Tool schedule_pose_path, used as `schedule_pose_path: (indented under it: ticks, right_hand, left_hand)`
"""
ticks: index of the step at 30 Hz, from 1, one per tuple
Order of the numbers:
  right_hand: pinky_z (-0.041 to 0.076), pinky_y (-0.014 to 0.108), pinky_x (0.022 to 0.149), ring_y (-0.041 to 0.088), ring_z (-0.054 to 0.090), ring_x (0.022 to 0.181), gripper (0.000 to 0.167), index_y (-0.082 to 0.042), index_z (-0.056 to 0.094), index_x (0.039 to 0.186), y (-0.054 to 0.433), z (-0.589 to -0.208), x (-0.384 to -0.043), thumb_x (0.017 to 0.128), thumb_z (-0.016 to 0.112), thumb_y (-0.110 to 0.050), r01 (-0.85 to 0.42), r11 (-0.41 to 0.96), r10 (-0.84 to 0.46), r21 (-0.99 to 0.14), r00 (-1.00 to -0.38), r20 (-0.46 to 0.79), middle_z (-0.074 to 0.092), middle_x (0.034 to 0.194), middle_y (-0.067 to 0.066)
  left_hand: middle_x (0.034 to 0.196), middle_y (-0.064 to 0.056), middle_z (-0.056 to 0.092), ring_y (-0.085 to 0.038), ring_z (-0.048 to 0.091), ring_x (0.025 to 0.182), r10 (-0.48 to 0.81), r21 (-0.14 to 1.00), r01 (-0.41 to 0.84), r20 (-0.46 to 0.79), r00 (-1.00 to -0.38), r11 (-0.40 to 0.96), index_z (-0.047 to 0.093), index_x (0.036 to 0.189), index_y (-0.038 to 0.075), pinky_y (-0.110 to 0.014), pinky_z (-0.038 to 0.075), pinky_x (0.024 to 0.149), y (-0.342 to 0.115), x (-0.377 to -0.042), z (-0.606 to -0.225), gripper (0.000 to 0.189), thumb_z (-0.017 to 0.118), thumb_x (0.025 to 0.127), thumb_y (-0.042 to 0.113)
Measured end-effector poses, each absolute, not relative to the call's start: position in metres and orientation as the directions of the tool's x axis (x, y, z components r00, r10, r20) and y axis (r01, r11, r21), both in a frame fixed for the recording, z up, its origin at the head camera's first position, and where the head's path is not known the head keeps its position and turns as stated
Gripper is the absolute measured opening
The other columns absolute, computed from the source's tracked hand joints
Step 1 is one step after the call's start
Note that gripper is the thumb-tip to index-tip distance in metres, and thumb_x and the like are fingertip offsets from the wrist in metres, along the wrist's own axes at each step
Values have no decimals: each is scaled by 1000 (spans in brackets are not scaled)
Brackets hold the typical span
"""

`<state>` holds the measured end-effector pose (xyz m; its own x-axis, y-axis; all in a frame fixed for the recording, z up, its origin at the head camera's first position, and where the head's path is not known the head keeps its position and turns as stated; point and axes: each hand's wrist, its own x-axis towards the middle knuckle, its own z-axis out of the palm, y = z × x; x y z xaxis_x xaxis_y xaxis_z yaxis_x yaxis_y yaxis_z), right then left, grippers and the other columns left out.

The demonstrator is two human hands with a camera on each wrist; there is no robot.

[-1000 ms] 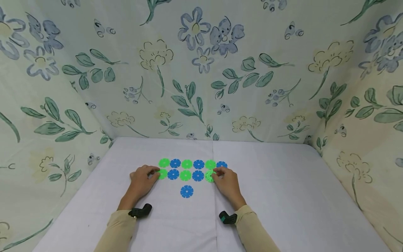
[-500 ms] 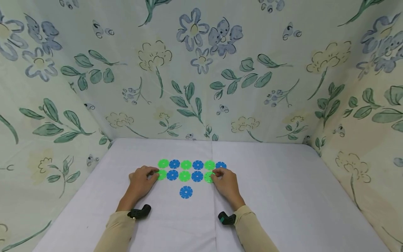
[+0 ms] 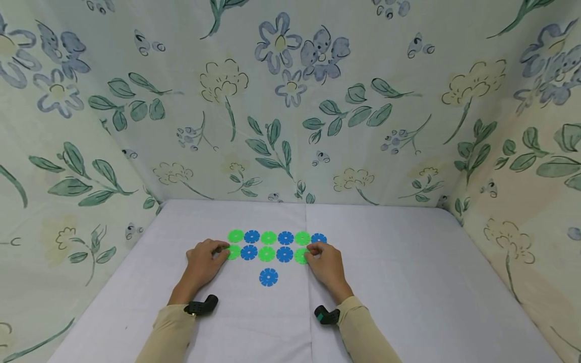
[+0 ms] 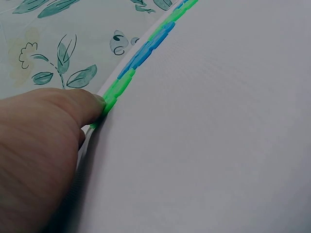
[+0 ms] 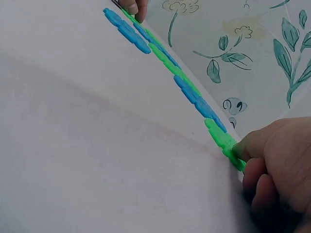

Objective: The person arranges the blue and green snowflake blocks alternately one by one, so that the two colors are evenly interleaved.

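Notched plastic discs, alternating green and blue, lie in two rows in the head view. My left hand (image 3: 202,261) has its thumb and forefinger at the left-end green disc (image 3: 234,252) of the near row. At that row's other end, my right hand (image 3: 329,265) pinches a green disc (image 3: 300,255), partly covering it. Up close, the right thumb presses the green disc's edge (image 5: 221,137). The left thumb likewise meets a green disc (image 4: 118,90), its forefinger mostly hidden. One single blue disc (image 3: 269,277) lies nearer, between the hands.
The far row ends with a blue disc (image 3: 319,238) just beyond the right hand. Everything lies on a white cloth-covered table (image 3: 399,282) with a crease running front to back. Floral fabric walls (image 3: 290,151) rise at the back and both sides.
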<state>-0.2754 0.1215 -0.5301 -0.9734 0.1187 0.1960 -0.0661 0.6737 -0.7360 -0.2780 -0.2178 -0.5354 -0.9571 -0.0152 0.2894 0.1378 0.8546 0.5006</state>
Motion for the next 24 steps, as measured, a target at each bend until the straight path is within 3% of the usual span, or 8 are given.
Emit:
schedule_pose_path:
  ticks: [24]
  right_hand:
    - [42, 30, 68, 14, 54, 74, 15, -18, 76, 101, 124, -533, -278, 88, 74, -26, -60, 620, 115, -782, -979, 166, 67, 86, -3]
  left_hand:
    - [101, -2, 69, -22, 60, 97, -8, 501, 142, 284, -959, 853, 73, 115, 20, -49, 28, 86, -219, -279, -536, 23, 68, 95, 30]
